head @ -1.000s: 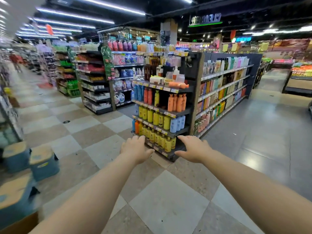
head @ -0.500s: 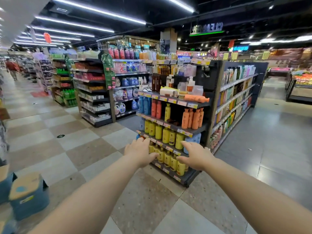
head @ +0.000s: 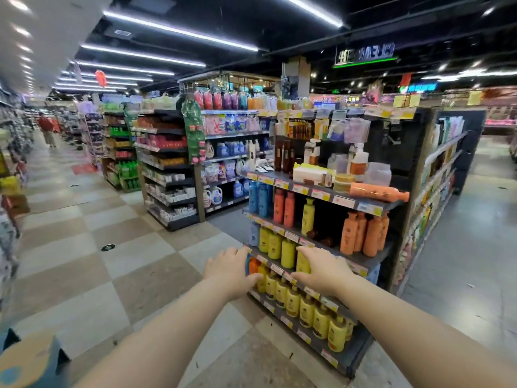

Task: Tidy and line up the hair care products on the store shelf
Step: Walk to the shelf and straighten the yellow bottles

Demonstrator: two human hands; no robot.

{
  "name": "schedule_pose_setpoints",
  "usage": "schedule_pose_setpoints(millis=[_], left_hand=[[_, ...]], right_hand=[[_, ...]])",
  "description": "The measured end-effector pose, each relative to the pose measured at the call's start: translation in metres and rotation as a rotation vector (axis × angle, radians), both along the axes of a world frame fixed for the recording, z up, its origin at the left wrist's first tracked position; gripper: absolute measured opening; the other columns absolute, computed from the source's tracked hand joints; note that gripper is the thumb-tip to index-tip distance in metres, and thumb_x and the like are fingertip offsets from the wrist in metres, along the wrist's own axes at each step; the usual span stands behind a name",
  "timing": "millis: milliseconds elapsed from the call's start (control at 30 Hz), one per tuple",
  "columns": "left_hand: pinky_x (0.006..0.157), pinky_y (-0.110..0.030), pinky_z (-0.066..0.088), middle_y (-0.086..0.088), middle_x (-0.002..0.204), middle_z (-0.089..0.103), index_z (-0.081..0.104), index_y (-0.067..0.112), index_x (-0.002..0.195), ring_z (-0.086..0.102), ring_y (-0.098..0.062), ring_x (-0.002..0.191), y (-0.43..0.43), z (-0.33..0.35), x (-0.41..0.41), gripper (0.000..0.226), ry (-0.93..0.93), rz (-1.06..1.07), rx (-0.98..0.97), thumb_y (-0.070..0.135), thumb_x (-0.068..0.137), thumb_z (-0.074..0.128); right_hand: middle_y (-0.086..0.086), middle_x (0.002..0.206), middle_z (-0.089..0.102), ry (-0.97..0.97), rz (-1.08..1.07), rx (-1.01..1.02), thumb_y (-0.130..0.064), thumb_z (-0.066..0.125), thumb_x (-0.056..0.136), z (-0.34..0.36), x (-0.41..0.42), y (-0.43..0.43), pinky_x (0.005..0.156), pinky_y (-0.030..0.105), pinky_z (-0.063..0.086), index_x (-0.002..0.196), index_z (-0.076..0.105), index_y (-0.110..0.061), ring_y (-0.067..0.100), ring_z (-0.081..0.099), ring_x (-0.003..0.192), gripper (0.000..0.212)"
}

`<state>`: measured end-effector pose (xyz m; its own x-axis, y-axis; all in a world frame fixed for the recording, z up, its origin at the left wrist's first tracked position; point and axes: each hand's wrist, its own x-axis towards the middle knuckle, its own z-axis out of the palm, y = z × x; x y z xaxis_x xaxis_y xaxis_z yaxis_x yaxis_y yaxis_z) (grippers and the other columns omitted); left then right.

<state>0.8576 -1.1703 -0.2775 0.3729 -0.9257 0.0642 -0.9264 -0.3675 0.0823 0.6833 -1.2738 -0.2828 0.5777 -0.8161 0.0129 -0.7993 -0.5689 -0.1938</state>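
Hands approaching a hair care display. Both arms are stretching forward, and the left hand [head: 232, 271] and right hand [head: 321, 271] are holding nothing, their fingers loose and apart. In this view they are overlapping the lower tiers of the shelf unit [head: 389, 152]; whether they are touching it cannot be told. Yellow bottles [head: 307, 309] are standing upright in rows just beyond and below both palms. An orange bottle [head: 377, 192] is lying on its side well above and to the right of the right hand, its long axis running along the front edge of the top tier and its cap pointing right, past the shelf corner. The right hand is judged the nearer one for setting it upright. Upright orange bottles [head: 361, 233] are standing between that hand and the fallen one, with a dark gap in the row to their left. Tiled floor [head: 134, 264] is lying open to the left of the left hand.
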Motion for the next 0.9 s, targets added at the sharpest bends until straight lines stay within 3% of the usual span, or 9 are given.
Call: schedule_pose_setpoints(millis=[467, 700, 900], left_hand=[[0.104, -0.04, 0.033, -0.002, 0.146, 0.037, 0.028, 0.021, 0.141, 0.035, -0.023, 0.134, -0.208, 0.016, 0.129, 0.069, 0.057, -0.026, -0.043, 0.061, 0.085, 0.043], [0.108, -0.043, 0.034, -0.002, 0.15, 0.032, 0.021, 0.023, 0.145, 0.034, -0.025, 0.135, -0.327, 0.001, 0.185, 0.077, 0.041, -0.18, -0.042, 0.065, 0.084, 0.042], [0.103, -0.043, 0.037, -0.001, 0.143, 0.039, 0.023, 0.023, 0.144, 0.039, -0.024, 0.13, -0.426, 0.007, 0.251, 0.076, 0.021, -0.344, -0.064, 0.065, 0.084, 0.041]], right_hand=[[-0.003, 0.153, 0.03, -0.005, 0.048, -0.007, -0.055, 0.048, 0.088, 0.022, 0.137, -0.201, 0.111, 0.051, 0.025, 0.147, 0.02, -0.03, 0.021, 0.026, 0.141, 0.07], [-0.004, 0.153, 0.029, -0.015, -0.12, 0.007, -0.054, 0.049, 0.088, 0.01, 0.171, -0.289, 0.114, 0.051, 0.022, 0.147, 0.02, -0.03, 0.021, 0.026, 0.142, 0.07], [-0.004, 0.154, 0.028, -0.052, -0.259, 0.017, -0.056, 0.05, 0.087, 0.013, 0.223, -0.37, 0.113, 0.05, 0.025, 0.148, 0.019, -0.03, 0.02, 0.025, 0.142, 0.073]])
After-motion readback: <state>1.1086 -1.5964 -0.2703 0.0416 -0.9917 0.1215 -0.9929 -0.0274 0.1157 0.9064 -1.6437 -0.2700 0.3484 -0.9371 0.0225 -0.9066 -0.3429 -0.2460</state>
